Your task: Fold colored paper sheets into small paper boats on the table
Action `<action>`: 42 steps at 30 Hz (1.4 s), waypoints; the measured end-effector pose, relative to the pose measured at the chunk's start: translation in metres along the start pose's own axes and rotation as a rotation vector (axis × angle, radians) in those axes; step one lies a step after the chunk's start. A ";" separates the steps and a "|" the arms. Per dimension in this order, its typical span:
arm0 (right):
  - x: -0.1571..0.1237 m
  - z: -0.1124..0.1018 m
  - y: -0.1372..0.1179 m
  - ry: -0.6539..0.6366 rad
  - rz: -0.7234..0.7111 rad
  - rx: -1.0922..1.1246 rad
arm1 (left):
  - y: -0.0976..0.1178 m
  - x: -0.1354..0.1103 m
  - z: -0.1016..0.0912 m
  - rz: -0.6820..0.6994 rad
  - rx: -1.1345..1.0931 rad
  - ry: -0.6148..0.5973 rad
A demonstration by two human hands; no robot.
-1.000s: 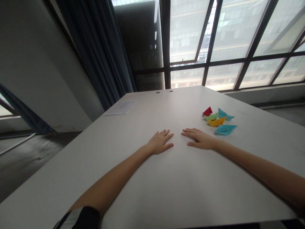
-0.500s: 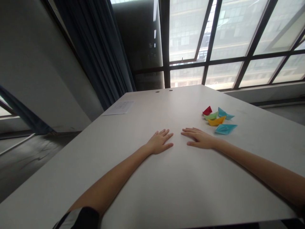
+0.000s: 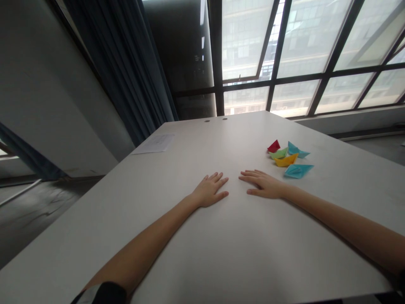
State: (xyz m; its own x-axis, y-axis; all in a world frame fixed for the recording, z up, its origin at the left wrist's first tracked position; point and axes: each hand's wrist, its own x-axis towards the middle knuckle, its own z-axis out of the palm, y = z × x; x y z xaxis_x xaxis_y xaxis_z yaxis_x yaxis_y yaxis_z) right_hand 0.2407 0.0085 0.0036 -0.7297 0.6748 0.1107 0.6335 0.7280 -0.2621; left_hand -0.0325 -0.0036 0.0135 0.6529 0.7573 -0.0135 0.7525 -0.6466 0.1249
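Observation:
My left hand lies flat on the white table, palm down, fingers spread and holding nothing. Just to its right, separated by a small gap, my right hand rests the same way, its fingers pointing left. Beyond the right wrist sits a group of folded paper boats: a red boat, a light green boat, a yellow boat, a blue boat at the back and another blue boat nearest to my right forearm. Neither hand touches them.
A printed sheet of paper lies near the table's far left edge. Two round cable holes show at the far end. Behind stand a dark blue curtain and large framed windows.
The whole view has shifted slightly, so the scene sits a little further left. Both hands and the paper boats keep their places on the table.

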 end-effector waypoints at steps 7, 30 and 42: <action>0.002 -0.001 0.004 0.000 0.021 0.028 | -0.004 0.006 0.001 -0.005 -0.001 0.001; 0.005 -0.014 0.010 0.000 0.049 0.071 | -0.005 0.016 -0.006 -0.013 -0.015 0.021; 0.002 -0.039 0.020 0.084 0.006 0.035 | -0.007 0.019 0.001 -0.052 -0.012 0.097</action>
State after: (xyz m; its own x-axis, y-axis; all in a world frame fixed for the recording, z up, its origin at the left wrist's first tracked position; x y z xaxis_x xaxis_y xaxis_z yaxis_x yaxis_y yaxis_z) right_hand 0.2617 0.0292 0.0361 -0.7008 0.6880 0.1888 0.6272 0.7202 -0.2964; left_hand -0.0251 0.0156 0.0116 0.6015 0.7952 0.0762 0.7835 -0.6059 0.1381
